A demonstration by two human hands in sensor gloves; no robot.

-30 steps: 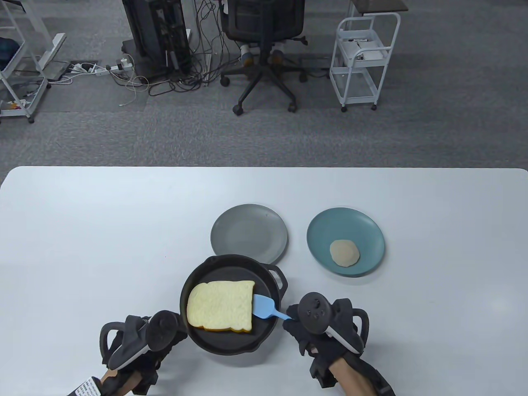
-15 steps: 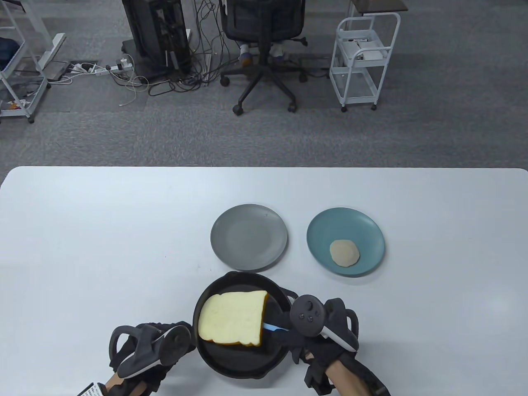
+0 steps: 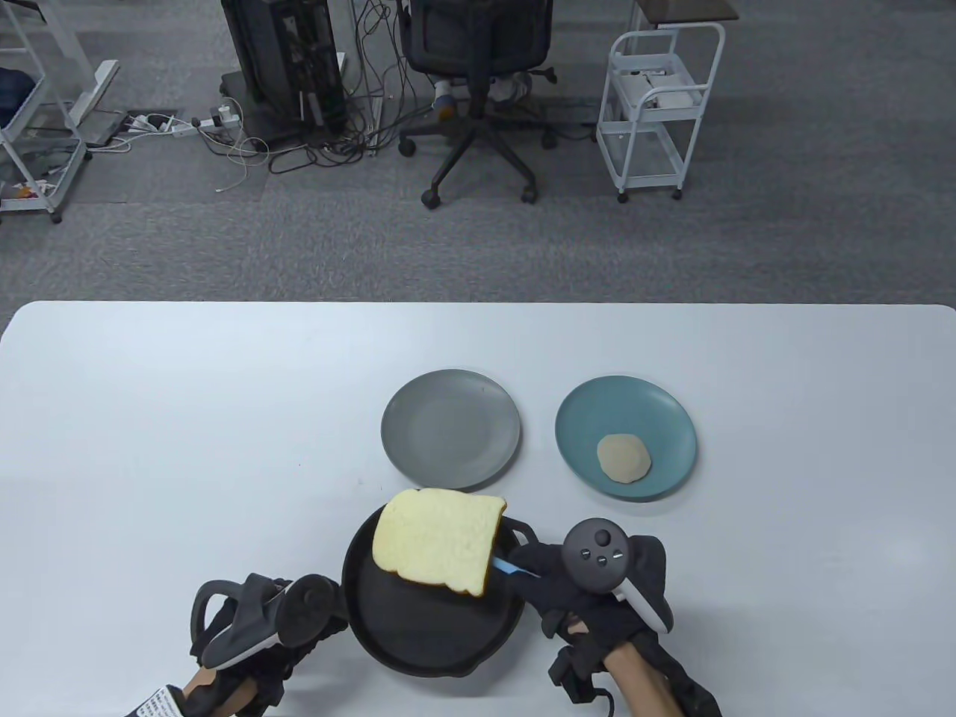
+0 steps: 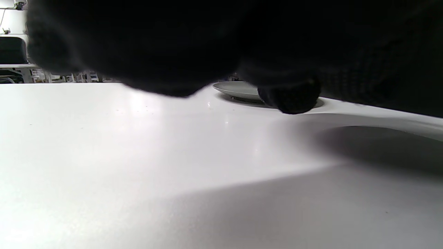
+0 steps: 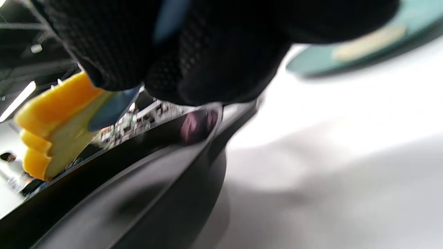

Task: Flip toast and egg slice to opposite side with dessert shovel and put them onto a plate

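Toast (image 3: 439, 539) raised above pan (image 3: 418, 635) on shovel (image 3: 510, 567), long axis left-right, right end tilted down. Right hand (image 3: 571, 590) grips shovel handle. Left hand (image 3: 258, 627) at pan's left rim; grip cannot be told. 2 plates beyond: grey plate (image 3: 450, 428), blue plate (image 3: 626, 437) with egg slice (image 3: 624, 457).

Table view: high, looking down and forward across the white tabletop (image 3: 187, 418), office floor beyond; hands enter at bottom edge.
Left wrist view: very low, just above the tabletop, facing along it; glove fills the top. Shares the grey plate (image 4: 238, 89) with the table view (image 3: 450, 428).
Right wrist view: close, tilted, blurred. Shares the black pan (image 5: 145, 186), toast (image 5: 52, 128) and teal plate (image 5: 346, 52) with the table view.
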